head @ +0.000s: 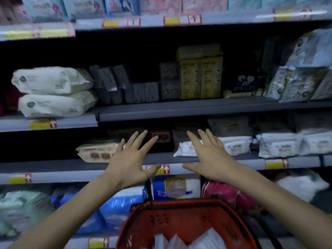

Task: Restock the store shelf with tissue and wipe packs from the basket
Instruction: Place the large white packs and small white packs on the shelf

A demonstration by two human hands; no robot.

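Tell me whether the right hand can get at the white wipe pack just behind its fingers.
Probably yes. The right hand is open and empty, its fingers spread just in front of the white wipe pack at the front edge of the shelf, with nothing visible between them.

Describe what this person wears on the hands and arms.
The left hand and right hand are bare: no gloves, rings, watch or bracelets show. No sleeve comes into view on either side. The picture is soft, so a thin ring could go unseen.
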